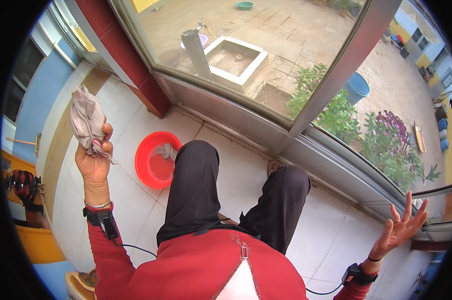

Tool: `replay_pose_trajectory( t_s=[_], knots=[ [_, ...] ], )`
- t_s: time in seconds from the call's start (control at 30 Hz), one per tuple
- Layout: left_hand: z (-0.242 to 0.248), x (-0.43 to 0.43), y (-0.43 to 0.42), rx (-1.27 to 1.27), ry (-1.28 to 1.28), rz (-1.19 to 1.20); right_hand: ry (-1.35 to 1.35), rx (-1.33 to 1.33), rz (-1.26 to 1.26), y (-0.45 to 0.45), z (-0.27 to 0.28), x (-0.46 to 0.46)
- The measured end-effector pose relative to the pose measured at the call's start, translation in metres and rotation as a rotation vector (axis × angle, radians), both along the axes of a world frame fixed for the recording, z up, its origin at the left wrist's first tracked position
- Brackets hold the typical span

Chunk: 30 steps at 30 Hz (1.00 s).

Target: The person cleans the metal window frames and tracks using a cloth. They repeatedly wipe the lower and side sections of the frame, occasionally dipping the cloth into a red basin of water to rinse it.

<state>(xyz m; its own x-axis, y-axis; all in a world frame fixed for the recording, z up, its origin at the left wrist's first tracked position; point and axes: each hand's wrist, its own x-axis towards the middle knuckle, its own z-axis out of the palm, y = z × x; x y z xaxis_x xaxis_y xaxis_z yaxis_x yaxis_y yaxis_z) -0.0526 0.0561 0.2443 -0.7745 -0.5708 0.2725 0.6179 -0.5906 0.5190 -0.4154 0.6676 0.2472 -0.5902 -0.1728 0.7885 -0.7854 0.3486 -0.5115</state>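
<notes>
Raised at the left, my left hand (95, 159) grips a bunched pale grey cloth (86, 120) with a thin red-edged strip hanging from it. My right hand (401, 228) is up at the far right, palm showing and fingers spread, holding nothing. It is nearest to the lower frame of the window. On the floor beside my knee stands a red plastic basin (141, 165). Another greyish cloth (166, 152) lies in it, along with what looks like water; my knee hides part of the basin's right side.
A metal-framed glass window (244, 56) runs diagonally in front of me, above white floor tiles (136, 202). A red-tiled pillar (117, 48) rises at the left. Outside are flowering plants (387, 150), a blue bucket (357, 88) and a square basin (254, 69) with a tap.
</notes>
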Motion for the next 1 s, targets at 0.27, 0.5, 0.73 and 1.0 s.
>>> replay_pose_trajectory(
  t_s=[0.27,0.5,0.73,1.0],
  knots=[
    [-0.115,-0.014,-0.010,0.257,-0.389,0.196,-0.575,0.204,0.216,-0.070,-0.080,0.015],
    [-0.278,-0.096,-0.034,0.362,-0.648,0.118,-0.598,0.706,0.381,-0.146,-0.115,-0.004],
    [-0.378,-0.200,-0.053,0.461,-0.979,0.115,-0.527,0.805,0.249,-0.156,-0.122,0.005],
    [-0.393,-0.324,-0.086,0.137,-0.932,0.484,-0.578,0.852,0.138,-0.151,-0.116,0.016]
  ],
)
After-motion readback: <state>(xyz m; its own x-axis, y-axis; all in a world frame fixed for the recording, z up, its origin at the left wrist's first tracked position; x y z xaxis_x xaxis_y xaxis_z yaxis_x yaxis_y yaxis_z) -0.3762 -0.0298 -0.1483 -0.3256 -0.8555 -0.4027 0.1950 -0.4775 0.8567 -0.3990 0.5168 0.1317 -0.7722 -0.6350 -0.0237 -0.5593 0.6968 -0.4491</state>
